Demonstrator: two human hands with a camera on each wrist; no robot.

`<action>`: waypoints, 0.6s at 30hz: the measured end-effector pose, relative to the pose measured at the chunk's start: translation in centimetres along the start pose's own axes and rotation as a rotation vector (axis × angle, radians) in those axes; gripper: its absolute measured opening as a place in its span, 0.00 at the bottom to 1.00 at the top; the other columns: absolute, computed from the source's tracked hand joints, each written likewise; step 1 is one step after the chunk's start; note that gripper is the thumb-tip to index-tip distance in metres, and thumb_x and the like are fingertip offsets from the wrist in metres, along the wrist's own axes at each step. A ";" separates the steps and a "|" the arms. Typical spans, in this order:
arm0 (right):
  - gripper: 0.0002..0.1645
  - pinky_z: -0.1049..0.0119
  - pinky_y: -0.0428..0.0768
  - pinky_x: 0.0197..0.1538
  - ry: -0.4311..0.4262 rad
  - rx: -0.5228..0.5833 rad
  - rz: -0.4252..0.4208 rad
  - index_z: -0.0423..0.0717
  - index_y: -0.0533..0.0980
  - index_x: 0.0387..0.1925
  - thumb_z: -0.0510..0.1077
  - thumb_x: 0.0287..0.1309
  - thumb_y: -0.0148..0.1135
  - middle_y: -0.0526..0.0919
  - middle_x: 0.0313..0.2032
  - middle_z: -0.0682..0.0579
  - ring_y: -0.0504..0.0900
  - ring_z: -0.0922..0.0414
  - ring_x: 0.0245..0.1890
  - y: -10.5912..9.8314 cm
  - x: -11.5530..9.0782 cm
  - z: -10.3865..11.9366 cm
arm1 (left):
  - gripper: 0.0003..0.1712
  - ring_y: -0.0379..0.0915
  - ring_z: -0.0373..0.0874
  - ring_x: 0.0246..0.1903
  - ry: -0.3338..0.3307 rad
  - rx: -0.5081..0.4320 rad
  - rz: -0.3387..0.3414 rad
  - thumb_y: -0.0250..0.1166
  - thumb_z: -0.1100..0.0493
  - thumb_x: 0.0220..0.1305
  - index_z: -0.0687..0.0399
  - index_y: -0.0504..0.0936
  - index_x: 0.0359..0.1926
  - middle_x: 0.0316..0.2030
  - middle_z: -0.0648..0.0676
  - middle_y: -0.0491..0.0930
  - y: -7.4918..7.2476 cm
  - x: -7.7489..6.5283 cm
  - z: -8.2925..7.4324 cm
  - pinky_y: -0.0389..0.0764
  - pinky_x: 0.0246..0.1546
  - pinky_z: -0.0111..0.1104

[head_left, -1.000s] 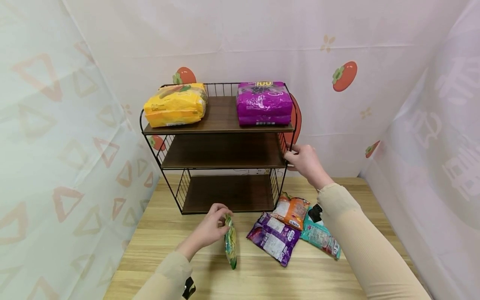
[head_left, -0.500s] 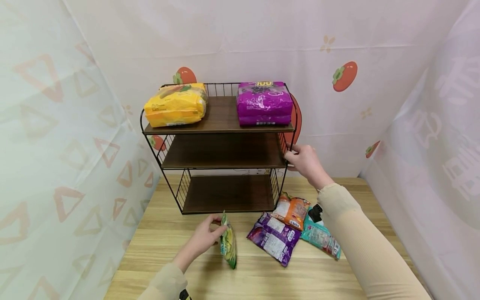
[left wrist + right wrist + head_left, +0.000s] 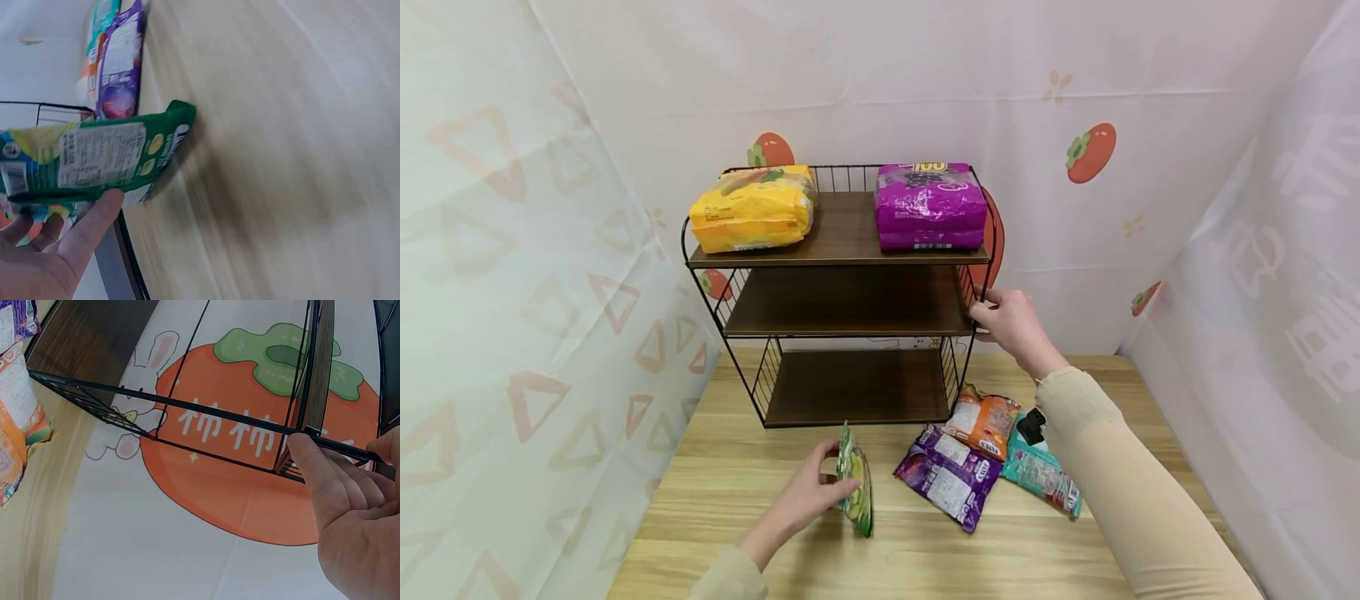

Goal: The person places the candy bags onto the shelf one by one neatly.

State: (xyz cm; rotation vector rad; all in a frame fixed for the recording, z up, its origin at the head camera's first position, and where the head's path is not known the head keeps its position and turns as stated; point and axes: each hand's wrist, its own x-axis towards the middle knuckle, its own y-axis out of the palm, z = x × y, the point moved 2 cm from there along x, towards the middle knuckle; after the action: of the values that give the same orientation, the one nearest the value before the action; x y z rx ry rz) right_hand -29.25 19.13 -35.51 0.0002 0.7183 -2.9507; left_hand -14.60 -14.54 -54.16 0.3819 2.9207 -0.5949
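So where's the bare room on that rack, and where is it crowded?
The middle shelf and bottom shelf are bare. The top shelf has only a gap between the yellow pack and the purple pack. It is crowded on the table at the rack's right foot, with the orange packet, purple packet and teal packet.

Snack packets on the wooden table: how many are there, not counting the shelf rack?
4. A green packet stands on edge in the left hand; purple, orange and teal packets lie right of it, the teal one partly hidden by the sleeve.
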 end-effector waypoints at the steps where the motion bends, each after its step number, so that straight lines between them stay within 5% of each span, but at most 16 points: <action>1: 0.34 0.58 0.86 0.48 0.000 0.004 0.001 0.39 0.63 0.75 0.43 0.71 0.50 0.63 0.74 0.35 0.85 0.42 0.53 0.0 0.0 0.0 | 0.54 0.74 0.67 0.59 0.007 0.031 -0.004 0.74 0.46 0.61 0.62 0.55 0.77 0.72 0.72 0.61 0.1 -0.2 0.0 0.80 0.55 0.59; 5: 0.34 0.53 0.85 0.52 0.002 0.017 0.002 0.38 0.63 0.75 0.42 0.71 0.50 0.63 0.74 0.36 0.84 0.41 0.55 0.0 0.0 0.0 | 0.64 0.57 0.76 0.70 -0.004 0.127 -0.020 0.79 0.44 0.53 0.59 0.49 0.80 0.74 0.73 0.57 0.7 -0.9 0.2 0.61 0.65 0.70; 12: 0.33 0.53 0.85 0.51 -0.003 0.004 -0.001 0.38 0.63 0.75 0.43 0.71 0.50 0.64 0.73 0.35 0.85 0.41 0.54 -0.1 0.0 -0.1 | 0.63 0.70 0.72 0.61 0.009 0.117 0.026 0.80 0.53 0.52 0.62 0.49 0.79 0.72 0.76 0.58 0.8 -1.5 0.9 0.72 0.60 0.65; 18: 0.33 0.56 0.86 0.49 -0.008 0.007 0.000 0.38 0.63 0.75 0.43 0.71 0.50 0.64 0.73 0.34 0.85 0.41 0.53 0.0 0.0 -0.1 | 0.52 0.77 0.60 0.53 0.026 0.135 -0.037 0.77 0.61 0.54 0.63 0.58 0.75 0.66 0.73 0.68 0.5 -1.3 1.7 0.80 0.55 0.56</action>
State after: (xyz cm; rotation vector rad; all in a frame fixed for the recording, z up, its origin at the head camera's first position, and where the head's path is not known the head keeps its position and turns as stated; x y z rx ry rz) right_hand -29.21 19.13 -35.57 -0.0106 0.7072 -2.9516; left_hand -13.10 -15.05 -55.62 0.3539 2.9263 -0.8018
